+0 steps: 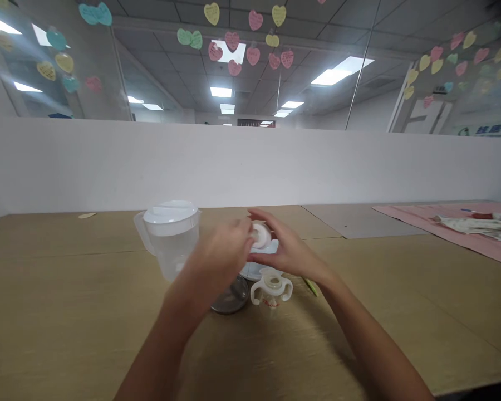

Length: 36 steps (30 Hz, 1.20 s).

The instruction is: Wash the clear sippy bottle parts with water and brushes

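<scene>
My right hand [290, 250] curves its thumb and fingers around a white round cap [260, 236], tilted to show its round face. Against the cap's near side, my left hand [223, 245] has its fingers closed together; motion blurs it, and anything pinched there is hidden. Below my hands a clear baby bottle [271, 292] with two white side handles stands upright on the table. A dark round dish or lid [231, 296] lies beside it, partly behind my left forearm. Behind the bottle sits a pale blue plate-like piece [250, 271], mostly covered by my hands.
A translucent pitcher [171, 236] with a white lid stands left of my hands. A thin green stick [310, 287] lies right of the bottle. Farther right are a grey mat [359, 220] and a pink cloth [417, 214] with fabric on it. A white wall [250, 167] rises behind the table.
</scene>
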{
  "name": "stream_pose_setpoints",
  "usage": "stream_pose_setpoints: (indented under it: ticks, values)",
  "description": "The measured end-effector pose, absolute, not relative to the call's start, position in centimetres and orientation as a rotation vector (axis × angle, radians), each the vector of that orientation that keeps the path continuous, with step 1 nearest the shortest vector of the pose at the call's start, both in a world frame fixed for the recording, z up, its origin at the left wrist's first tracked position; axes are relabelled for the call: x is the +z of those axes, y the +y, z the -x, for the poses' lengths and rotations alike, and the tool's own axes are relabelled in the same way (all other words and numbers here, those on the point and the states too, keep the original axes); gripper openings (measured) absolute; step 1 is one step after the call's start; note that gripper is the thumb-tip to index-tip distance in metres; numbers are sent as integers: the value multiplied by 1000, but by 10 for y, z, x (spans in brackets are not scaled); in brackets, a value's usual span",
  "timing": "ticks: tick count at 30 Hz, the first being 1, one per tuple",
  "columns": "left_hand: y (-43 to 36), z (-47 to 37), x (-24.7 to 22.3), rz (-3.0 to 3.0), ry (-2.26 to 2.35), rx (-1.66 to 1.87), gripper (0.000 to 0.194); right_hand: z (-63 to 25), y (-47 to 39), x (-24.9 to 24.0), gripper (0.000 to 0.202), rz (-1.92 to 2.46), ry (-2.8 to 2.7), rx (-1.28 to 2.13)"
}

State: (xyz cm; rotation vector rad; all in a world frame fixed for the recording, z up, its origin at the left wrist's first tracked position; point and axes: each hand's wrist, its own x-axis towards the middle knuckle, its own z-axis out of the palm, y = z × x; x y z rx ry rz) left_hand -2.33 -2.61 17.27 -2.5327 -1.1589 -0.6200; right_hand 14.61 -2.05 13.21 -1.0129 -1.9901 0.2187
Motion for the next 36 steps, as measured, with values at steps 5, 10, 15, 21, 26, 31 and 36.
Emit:
stream_pose_setpoints:
  ticks: [5, 10, 15, 21, 26, 31, 36]
  values:
    - [-25, -11, 148, 2306, -781, -775, 14, -142, -16, 125, 42, 1066, -1765, -164]
    - [-25, -20, 144, 2026, -497, -917, 17, -149, -12, 120, 19, 1076, -1573, -144]
    - [-33, -13, 150, 2089, -356, -952, 20, -152, -6, 103, 18, 1033, -1420, -112]
    - [-46, -8, 157, 2295, -337, -1003, 22, -155, -6, 89, 29, 1081, -1329, -59]
    - [-52, -9, 155, 2110, -287, -906, 17, -156, -8, 96, 22, 809, -1456, -168]
    - [-49, -14, 150, 2047, -304, -793, 18, -162, 4, 99, 15, 718, -1619, -332]
    - [-21, -22, 139, 2252, -393, -1056, 14, -173, 16, 107, 11, 798, -1602, -507]
